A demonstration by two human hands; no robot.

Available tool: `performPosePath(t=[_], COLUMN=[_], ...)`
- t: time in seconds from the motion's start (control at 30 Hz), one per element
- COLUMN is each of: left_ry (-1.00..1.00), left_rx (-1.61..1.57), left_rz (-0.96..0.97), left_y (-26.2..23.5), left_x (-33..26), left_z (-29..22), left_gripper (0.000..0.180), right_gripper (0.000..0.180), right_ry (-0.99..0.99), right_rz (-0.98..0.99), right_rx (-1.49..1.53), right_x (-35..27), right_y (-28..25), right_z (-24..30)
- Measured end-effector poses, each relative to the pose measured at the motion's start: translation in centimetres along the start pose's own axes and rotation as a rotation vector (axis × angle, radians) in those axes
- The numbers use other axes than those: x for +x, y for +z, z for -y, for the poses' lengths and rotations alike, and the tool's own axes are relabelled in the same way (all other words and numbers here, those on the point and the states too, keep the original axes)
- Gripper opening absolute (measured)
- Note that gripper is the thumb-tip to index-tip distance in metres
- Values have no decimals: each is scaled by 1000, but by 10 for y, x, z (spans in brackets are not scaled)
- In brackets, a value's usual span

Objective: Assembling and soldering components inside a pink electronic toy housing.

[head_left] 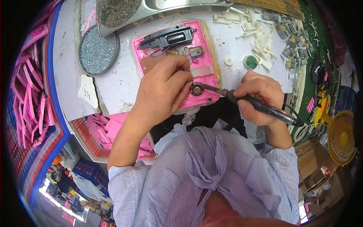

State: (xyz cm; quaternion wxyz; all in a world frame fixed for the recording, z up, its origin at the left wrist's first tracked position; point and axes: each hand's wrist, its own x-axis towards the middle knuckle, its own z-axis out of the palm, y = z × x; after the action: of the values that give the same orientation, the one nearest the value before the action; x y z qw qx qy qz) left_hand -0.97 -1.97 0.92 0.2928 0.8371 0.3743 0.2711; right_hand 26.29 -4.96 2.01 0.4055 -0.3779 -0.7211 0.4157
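In front of me lies a pink plastic housing [210, 68] with electronic parts inside. A long black mechanism [166, 39] and a small motor [196, 51] with coloured wires sit in its far half. At its near end is a round black speaker [196, 89]. My right hand [261, 98] grips a soldering iron [261, 106] whose tip points left, at the speaker's edge. Over the housing's left side, my left hand [162, 85] has thumb and fingers pinched together close to the speaker. Whatever it pinches is hidden by the fingers.
A round tray of screws [97, 51] and a metal tray [124, 17] of small parts stand at the left. White plastic pieces [261, 41] and small motors [295, 41] pile up far right. A green-filled small tub [250, 62] sits nearby. Pink parts [109, 130] fill a crate below the table.
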Motion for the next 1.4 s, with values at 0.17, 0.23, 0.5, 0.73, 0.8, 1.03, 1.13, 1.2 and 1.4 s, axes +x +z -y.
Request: performPosePath(t=[0.17,0.23,0.5,0.73,0.8,1.03,1.13,1.2,1.4], left_ry=[25,6,5,3,14,4,15,21,38], left_rx=[18,8,13,36,44,57,64,59,103], left_rz=[-6,-3,17,21,19,20,21,30,62], left_y=[0,1,-1,-1,-1,-1,-1,0,-1], left_x=[0,0,-1,-2,-1,-3,-1,-2,0], left_z=[1,0,1,0,0,-1,-2,-1,-2], left_gripper=[16,16,21,22,22,25,25,24,25], right_gripper=[22,22,21,20,20,22,23,24,25], right_ry=[8,14,7,-15,-19,-23,-24,-29,-4], right_rz=[1,4,-39,-57,-58,-46,-46,-51,-47], right_rx=[-12,-15,25,35,35,27,30,40,11], right_x=[1,2,-4,-6,-7,-6,-7,-7,-6], right_y=[2,1,-7,-11,-12,-11,-11,-9,-6], right_z=[-1,-1,1,2,2,2,2,0,-1])
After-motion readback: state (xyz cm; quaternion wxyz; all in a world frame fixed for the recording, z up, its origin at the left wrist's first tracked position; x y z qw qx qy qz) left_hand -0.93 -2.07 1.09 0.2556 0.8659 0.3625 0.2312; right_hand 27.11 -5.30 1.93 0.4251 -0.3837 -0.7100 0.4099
